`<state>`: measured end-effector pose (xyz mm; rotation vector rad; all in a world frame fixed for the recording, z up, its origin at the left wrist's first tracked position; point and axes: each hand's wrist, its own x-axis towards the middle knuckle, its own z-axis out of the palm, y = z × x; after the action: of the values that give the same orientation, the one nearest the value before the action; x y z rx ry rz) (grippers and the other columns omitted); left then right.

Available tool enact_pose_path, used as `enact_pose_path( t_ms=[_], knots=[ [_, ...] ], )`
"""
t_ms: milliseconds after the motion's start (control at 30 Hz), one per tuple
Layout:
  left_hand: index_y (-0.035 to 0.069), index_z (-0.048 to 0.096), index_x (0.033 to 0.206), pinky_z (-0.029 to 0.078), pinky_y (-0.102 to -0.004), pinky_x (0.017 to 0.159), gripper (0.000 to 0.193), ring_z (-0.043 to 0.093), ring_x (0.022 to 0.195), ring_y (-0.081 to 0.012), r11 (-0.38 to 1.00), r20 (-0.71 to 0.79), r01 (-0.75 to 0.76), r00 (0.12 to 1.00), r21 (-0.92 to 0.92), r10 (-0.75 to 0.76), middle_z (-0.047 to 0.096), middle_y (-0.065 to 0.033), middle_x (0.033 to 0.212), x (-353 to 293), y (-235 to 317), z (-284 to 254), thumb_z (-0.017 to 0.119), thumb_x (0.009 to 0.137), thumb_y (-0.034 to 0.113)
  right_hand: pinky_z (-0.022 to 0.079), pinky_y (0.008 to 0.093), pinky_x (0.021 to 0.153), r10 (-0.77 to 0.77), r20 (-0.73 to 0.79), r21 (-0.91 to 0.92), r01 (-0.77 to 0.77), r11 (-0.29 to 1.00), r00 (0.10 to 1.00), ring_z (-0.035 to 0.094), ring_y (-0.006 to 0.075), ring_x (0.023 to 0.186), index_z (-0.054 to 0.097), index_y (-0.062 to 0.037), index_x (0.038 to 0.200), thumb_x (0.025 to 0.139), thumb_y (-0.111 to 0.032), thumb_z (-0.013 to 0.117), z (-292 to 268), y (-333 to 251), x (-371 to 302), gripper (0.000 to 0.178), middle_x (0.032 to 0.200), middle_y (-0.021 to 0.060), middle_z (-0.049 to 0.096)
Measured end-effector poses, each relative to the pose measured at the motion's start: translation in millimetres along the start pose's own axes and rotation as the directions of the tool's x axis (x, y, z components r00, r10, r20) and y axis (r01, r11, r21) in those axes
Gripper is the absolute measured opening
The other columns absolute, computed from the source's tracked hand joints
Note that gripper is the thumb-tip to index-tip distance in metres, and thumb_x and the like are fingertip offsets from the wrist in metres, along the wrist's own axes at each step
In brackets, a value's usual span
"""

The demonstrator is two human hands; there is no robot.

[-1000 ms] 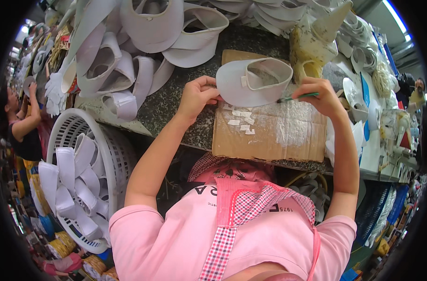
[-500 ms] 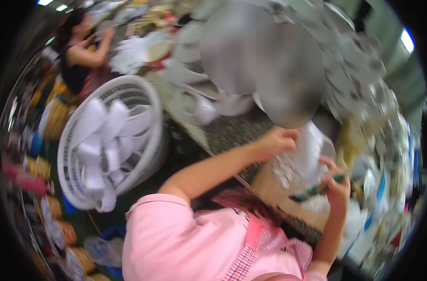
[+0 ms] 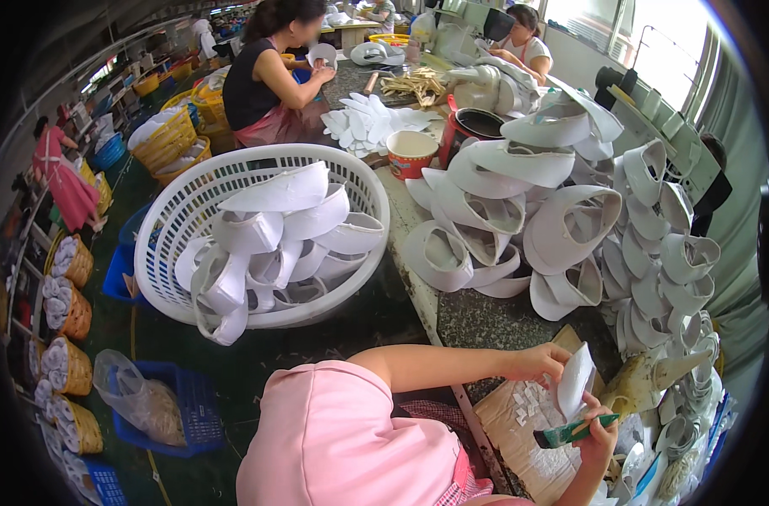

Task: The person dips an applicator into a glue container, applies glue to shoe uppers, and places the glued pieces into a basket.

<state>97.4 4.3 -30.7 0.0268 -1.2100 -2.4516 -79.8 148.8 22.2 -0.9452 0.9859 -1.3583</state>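
Note:
My left hand [image 3: 539, 364] pinches a white shoe upper [image 3: 575, 384] over a cardboard sheet [image 3: 519, 422] at the lower right. Close by, my right hand [image 3: 599, 434] is wrapped round a green-handled brush [image 3: 561, 433], its dark bristle end pointing left. The right fingertips are near the upper's lower edge; whether they touch it I cannot tell. Small white scraps [image 3: 532, 401] lie on the cardboard below. Beyond my hands, a heap of white shoe uppers [image 3: 570, 218] covers the worktable.
A white slotted basket [image 3: 367, 198] to the left holds more uppers. Behind it are a paper tub [image 3: 411, 153], a dark-mouthed red can [image 3: 477, 126] and flat white pieces [image 3: 363, 122]. A person [image 3: 266, 84] works across the table. A blue crate [image 3: 200, 413] sits on the floor.
The view has swung, so my hands now appear lower and the basket farther right. The blur has gone. The upper and the brush are held in both frames.

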Motion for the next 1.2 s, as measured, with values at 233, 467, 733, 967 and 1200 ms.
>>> enact_pose_path(
  t_ms=[233, 467, 733, 967, 1200],
  knots=[
    [0.001, 0.057, 0.075, 0.044, -0.022, 0.063, 0.013, 0.053, 0.068, -0.0084, 0.976, -0.069, -0.054, 0.995, 0.209, 0.07, 0.056, -0.0014, 0.074, -9, -5, -6, 0.052, 0.063, 0.002, 0.049, 0.0242, 0.036, 0.06, -0.013, -0.008, -0.06, 0.998, 0.998, 0.061, 0.0237, 0.055, 0.054, 0.0101, 0.075, 0.071, -0.006, 0.058, 5, 6, -9, 0.017, 0.114, 0.0279, 0.039],
    [-0.001, 0.054, 0.069, 0.039, -0.0211, 0.052, 0.008, 0.049, 0.058, -0.0056, 0.675, -0.004, -0.246, 0.939, 0.695, 0.345, 0.054, -0.0015, 0.061, -36, 22, 24, 0.053, 0.061, 0.0, 0.049, 0.0242, 0.035, -0.024, -0.041, -0.125, 0.019, 0.992, 0.999, 0.061, 0.0234, 0.056, 0.053, 0.0118, 0.077, 0.073, -0.005, 0.057, 28, 3, 0, 0.018, 0.118, 0.0281, 0.036],
    [-0.001, 0.054, 0.068, 0.04, -0.0211, 0.052, 0.006, 0.048, 0.057, -0.0053, 0.653, -0.003, -0.258, 0.929, 0.712, 0.37, 0.054, -0.0016, 0.061, -47, 21, 18, 0.053, 0.062, 0.0, 0.047, 0.0239, 0.034, -0.003, 0.077, -0.025, 0.005, 1.0, 0.997, 0.06, 0.023, 0.053, 0.053, 0.0097, 0.08, 0.075, -0.007, 0.055, 32, 3, -1, 0.018, 0.117, 0.0289, 0.038],
    [-0.001, 0.053, 0.071, 0.041, -0.0213, 0.054, 0.008, 0.05, 0.061, -0.0056, 0.652, -0.058, -0.243, 0.913, 0.718, 0.404, 0.055, -0.0016, 0.063, -51, 10, 14, 0.053, 0.063, 0.0, 0.048, 0.0252, 0.035, -0.042, 0.082, 0.006, 0.042, 0.999, 0.996, 0.06, 0.023, 0.052, 0.053, 0.0083, 0.083, 0.077, -0.008, 0.053, 36, 8, 3, 0.018, 0.117, 0.0262, 0.04],
    [0.001, 0.054, 0.073, 0.039, -0.0208, 0.06, 0.008, 0.05, 0.065, -0.0059, 0.858, -0.108, -0.242, 0.941, 0.452, 0.321, 0.054, 0.0005, 0.068, -45, -4, 7, 0.052, 0.065, 0.0, 0.048, 0.0252, 0.036, -0.024, 0.065, 0.043, 0.021, 0.999, 0.998, 0.06, 0.0221, 0.051, 0.053, 0.0071, 0.083, 0.077, -0.009, 0.053, 31, 17, 6, 0.018, 0.118, 0.0274, 0.038]
  ],
)
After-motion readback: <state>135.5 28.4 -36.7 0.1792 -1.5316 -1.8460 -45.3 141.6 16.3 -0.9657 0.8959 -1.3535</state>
